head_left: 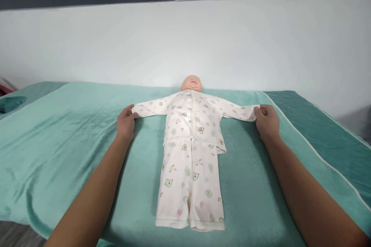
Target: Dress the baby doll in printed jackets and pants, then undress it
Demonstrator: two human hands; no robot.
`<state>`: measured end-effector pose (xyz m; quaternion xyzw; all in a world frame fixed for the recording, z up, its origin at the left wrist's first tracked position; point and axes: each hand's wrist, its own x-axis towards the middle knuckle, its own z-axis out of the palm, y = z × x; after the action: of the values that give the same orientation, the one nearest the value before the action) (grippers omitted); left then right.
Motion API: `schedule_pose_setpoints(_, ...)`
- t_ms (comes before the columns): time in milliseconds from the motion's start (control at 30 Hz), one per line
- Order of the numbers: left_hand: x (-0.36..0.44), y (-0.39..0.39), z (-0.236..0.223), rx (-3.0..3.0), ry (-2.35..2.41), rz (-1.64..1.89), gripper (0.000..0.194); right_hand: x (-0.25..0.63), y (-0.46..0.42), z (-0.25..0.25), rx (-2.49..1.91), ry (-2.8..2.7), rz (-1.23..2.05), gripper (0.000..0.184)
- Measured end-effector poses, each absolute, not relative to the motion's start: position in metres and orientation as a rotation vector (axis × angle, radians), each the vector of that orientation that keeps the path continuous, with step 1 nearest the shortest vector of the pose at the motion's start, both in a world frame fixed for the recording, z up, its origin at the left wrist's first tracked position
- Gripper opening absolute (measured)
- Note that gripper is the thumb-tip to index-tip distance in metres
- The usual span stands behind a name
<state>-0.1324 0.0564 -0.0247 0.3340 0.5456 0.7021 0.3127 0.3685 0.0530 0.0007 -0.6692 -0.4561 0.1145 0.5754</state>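
Far out past the left hand: small red item point(4, 89) at the edge, too cropped to identify. Grey wood-look floor point(16, 235) shows low on that side. Light teal plush blanket point(72, 123) runs under everything, short-pile nap, creased and rippled outboard of the left hand.

Left hand point(126, 122): thumb and fingers pinching the cuff of the left-side sleeve, sleeve drawn out nearly straight.

Between the hands: white soft-knit long-sleeved baby top point(178, 125), front seam down the middle, printed with green bears, pale ovals and pink spots. Small dark marks in the print, can't tell if lettering. Smooth peach plastic doll head point(191, 83) sticks out of the neckline, beyond the line of the hands. White matching-print baby trousers point(175, 177) on the near side, waist tucked under the top's hem, legs flat and side by side.

Right hand point(267, 121): pinching the opposite cuff, that sleeve also extended.

Outboard of it: thin white piping point(306, 139), then darker teal plush band point(327, 131). Smooth white wall point(185, 38) beyond both hands.
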Motion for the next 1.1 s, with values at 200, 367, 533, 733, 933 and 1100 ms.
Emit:
schedule_pose_setpoints(200, -0.134, 0.056, -0.025, 0.934, 1.512, 1.885, 0.033, 0.372, 0.059, -0.002, -1.538, -1.126, 0.274, 0.028)
schedule_pose_setpoints(367, -0.133, 0.057, -0.023, 0.908, 1.478, 1.995, 0.023, 0.376, 0.059, -0.004, -1.412, -1.202, 0.298, 0.052)
schedule_pose_setpoints(533, -0.134, 0.057, -0.024, 0.939, 1.503, 2.0, 0.023, 0.377, 0.052, 0.001, -1.587, -1.146, 0.26, 0.061)
schedule_pose_setpoints(733, -0.135, 0.058, -0.026, 0.959, 1.52, 1.986, 0.024, 0.374, 0.05, 0.009, -1.848, -1.177, 0.156, 0.058)
schedule_pose_setpoints(933, -0.141, 0.061, -0.031, 0.979, 1.605, 1.922, 0.026, 0.372, 0.049, 0.007, -1.948, -1.229, 0.111, 0.052)
schedule_pose_setpoints(1100, -0.141, 0.062, -0.031, 0.952, 1.699, 1.865, 0.037, 0.368, 0.046, 0.004, -1.728, -1.418, -0.186, 0.038)
